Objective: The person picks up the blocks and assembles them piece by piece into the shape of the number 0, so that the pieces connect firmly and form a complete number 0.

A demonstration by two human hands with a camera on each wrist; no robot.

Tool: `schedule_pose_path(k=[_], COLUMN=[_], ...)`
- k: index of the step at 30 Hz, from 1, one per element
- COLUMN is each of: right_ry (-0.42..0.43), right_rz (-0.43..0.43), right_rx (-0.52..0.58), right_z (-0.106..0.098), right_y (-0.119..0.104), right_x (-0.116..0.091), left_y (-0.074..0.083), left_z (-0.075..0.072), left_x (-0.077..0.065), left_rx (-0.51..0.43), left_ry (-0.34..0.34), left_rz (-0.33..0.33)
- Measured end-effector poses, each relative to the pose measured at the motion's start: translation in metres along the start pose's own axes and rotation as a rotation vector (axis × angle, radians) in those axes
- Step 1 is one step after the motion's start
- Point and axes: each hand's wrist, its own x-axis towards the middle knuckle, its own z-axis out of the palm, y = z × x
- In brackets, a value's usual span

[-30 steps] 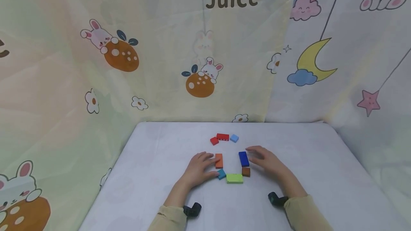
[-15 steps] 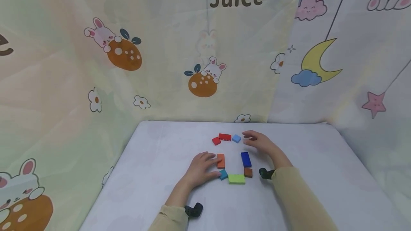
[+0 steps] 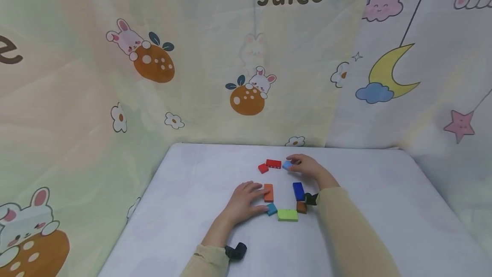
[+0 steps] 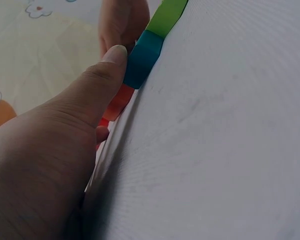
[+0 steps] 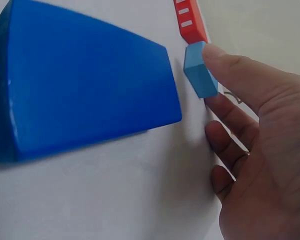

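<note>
In the head view my right hand point(image 3: 308, 168) is at the light blue block point(image 3: 287, 165), at the right end of the back group. The right wrist view shows the thumb and a fingertip pinching this light blue block point(image 5: 200, 70). My left hand point(image 3: 243, 202) lies with relaxed, spread fingers beside the orange block point(image 3: 268, 193), fingertips on its left edge. Its thumb touches the teal block point(image 4: 142, 60). Between the arms also lie the lime green block point(image 3: 287, 215), the dark blue block point(image 3: 298, 191) and the brown block point(image 3: 301, 207).
Left of the light blue block are a red block with white marks point(image 3: 273, 164) and a small red block point(image 3: 263, 168). The white table point(image 3: 192, 183) ends at a printed curtain point(image 3: 207, 54). Dark wrist cameras jut from both sleeves, the right one close to the brown block.
My right hand has moved from beside the dark blue block to the back and now pinches the light blue block. My left hand has stayed at the orange and teal blocks. The view shifted slightly.
</note>
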Motion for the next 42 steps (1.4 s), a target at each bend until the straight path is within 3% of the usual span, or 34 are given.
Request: schedule_pose_path(k=[21,42], right_ry=[0.045,0.007], right_rz=[0.018,-0.018], right_rx=[-0.09,-0.058], right_z=[0.0056,-0.0001], right_y=[-0.0023,-0.0023], right_x=[0.0006,-0.0011], left_y=[-0.0005,-0.0019], left_z=[-0.0005,0.0021], left_x=[0.0025,0.0046], left_rx=[0.021,0.015], left_ry=[-0.011,-0.005], left_rz=[0.005,0.004])
